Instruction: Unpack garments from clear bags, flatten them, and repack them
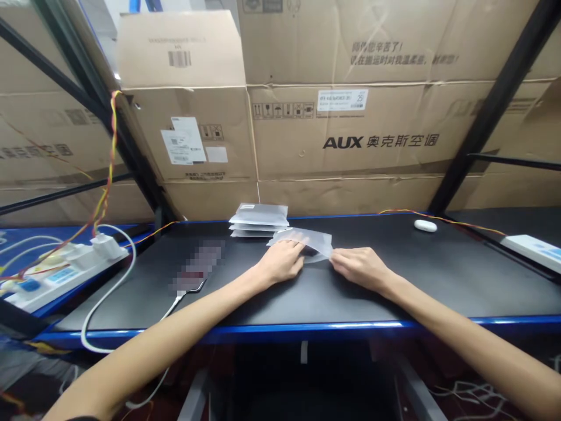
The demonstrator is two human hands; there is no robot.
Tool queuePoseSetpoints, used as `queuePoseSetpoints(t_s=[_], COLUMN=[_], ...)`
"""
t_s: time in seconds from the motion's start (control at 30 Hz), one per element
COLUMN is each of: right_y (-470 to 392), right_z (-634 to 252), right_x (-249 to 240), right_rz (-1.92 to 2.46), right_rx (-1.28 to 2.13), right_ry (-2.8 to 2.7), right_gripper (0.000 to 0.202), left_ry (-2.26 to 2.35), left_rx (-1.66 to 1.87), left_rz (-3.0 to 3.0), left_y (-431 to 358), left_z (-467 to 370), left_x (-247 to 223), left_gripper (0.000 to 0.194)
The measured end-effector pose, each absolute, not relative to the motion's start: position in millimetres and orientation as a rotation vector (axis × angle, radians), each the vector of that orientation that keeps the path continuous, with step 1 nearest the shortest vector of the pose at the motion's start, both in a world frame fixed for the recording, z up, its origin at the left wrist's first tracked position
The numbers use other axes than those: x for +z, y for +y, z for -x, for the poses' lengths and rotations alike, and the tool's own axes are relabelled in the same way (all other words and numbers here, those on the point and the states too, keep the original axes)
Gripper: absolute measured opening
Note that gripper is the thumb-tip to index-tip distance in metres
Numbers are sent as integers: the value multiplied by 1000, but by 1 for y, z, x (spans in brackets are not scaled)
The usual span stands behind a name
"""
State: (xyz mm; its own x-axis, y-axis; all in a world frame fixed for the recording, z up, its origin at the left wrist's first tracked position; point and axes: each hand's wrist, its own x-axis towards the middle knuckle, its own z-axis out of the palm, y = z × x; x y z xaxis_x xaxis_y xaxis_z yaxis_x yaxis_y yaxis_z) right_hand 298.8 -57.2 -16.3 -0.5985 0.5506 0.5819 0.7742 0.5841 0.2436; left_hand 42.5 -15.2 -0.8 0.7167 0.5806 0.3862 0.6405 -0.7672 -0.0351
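A translucent plastic pouch (pixel 319 241) is held between my two hands just above the dark tabletop. My left hand (pixel 284 260) is closed around its left part, with some fingers behind the film. At the pouch's right edge, my right hand (pixel 357 266) pinches the corner, fingers curled. Right behind my left hand lies a small stack of similar pouches (pixel 259 215), with a white label on the top one. Whether the held pouch contains anything, I cannot make out.
A phone (pixel 199 266) with a white charging cable (pixel 107 292) lies at the left. Power strips (pixel 65 272) sit at the far left and right. A small white case (pixel 425 225) rests at the back right. Large cardboard boxes (pixel 289 140) and black posts (pixel 486 111) bound the table.
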Motion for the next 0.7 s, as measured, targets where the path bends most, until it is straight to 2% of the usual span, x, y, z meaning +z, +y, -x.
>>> queuePoseSetpoints(t_s=[0.1,0.23,0.33,0.43,0.57,0.7], right_y=[-58,-57,-54,-51,-49,-49], right_z=[-300,-301,-304,-308,-310,-308], right_x=[-16,-14,-13,-11,-10,-7], right_rz=[999,1029,1092,1210,1364,1439], right_rx=[-634,-631,-611,-604,-602,-581], right_ry=[-2449,-2491,-2487,-2479,-2479,-2499], right_gripper=[29,29,30,31,30,31], left_ry=[-1208,-1260,-1141,-963,-636,-528], left_rx=[-486,-482,-444,-453,-617,-742], left_rz=[2761,2753,2795,2929,3194,3407], left_y=[-6,5,9,10,7,-1], left_z=[-58,-67,-62,-52,-34,-19], left_x=[-4,-9,-11,-12,-8,0], left_gripper=[57,33,28,33,34,31])
